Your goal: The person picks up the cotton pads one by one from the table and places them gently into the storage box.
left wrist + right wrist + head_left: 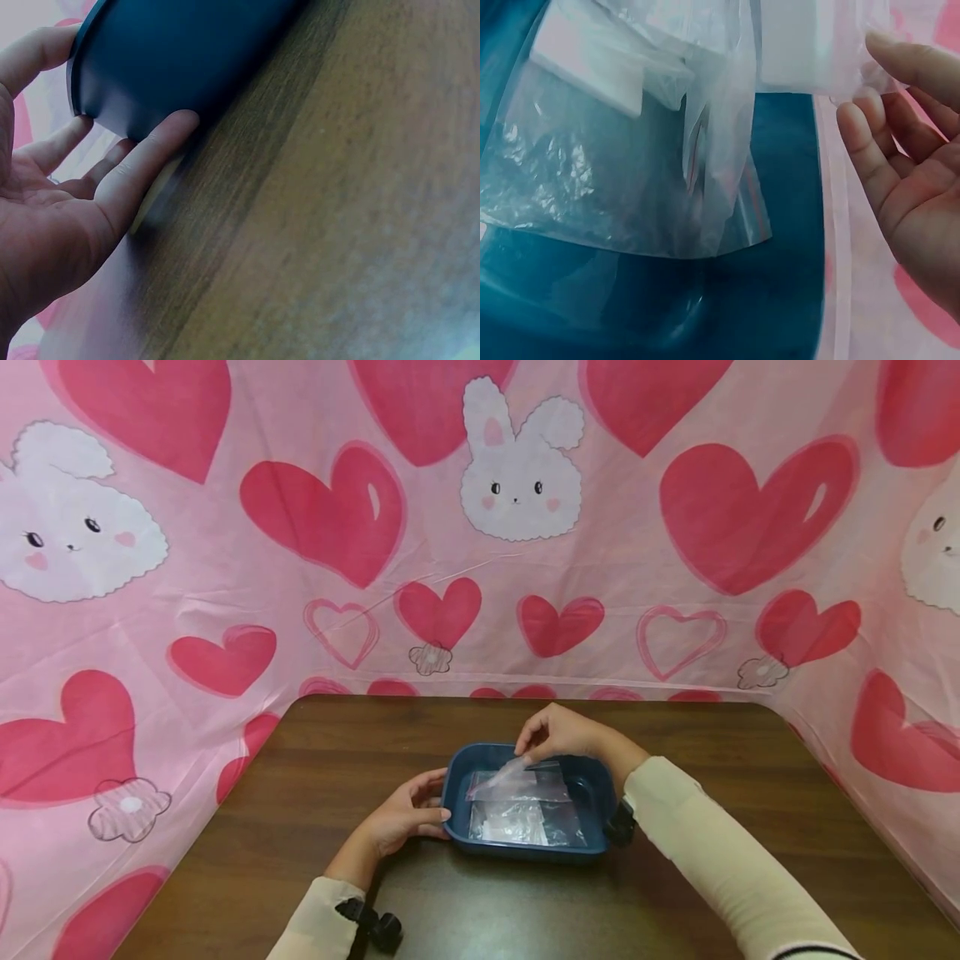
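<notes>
My right hand (558,733) pinches the edge of a clear plastic zip bag (504,775) between thumb and fingers, above a dark blue plastic basin (525,853). In the right wrist view, a white flat rectangular item (795,45) shows through the plastic beside that hand. Another clear zip bag (562,187) with a reddish seal line lies in the basin, a white block (592,64) showing in it. My left hand (405,817) rests against the basin's left end. In the left wrist view, its spread fingers (154,146) touch the outer wall and rim.
The basin stands on a dark brown wooden table (337,760). Behind and at both sides hangs a pink cloth (450,556) with red hearts and white rabbits. Black camera mounts (384,931) sit on both wrists, over light sleeves (705,852).
</notes>
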Available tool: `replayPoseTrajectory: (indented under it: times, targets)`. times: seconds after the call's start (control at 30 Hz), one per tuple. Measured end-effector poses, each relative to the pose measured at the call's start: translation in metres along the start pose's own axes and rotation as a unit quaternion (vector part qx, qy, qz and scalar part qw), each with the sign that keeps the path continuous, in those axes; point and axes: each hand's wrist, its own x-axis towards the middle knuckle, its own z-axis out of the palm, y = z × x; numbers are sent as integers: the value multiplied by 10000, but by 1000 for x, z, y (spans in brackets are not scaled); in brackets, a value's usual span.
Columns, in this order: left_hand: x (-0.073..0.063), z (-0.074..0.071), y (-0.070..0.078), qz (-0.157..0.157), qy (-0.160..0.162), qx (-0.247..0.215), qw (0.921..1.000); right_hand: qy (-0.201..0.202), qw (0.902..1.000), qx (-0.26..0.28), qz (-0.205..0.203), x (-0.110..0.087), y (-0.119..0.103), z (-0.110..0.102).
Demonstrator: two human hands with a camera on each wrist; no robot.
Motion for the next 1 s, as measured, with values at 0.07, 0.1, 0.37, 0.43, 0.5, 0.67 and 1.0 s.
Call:
replayPoseTrajectory:
  times: [0.07,0.1,0.37,0.43,0.5,0.67,1.0]
  targets:
    - [0,0,0,-8,26,-4,10000,-12,9999,-5,164,-1,2,0]
    - [0,0,0,-7,34,-2,10000,-24,9997,-8,250,-2,3,0]
    - [0,-1,-2,38,9,30,10000,-259,9984,165,471,-8,12,3]
    - [0,-1,-2,39,10,37,10000,-289,9982,182,485,-10,14,3]
    - [0,-1,-2,26,27,28,10000,-296,9982,181,481,-11,16,3]
    - [0,0,-2,-1,72,7,10000,-245,9986,88,470,-15,20,2]
    - [0,-1,-3,12,45,24,10000,-65,9988,232,418,-26,24,-1]
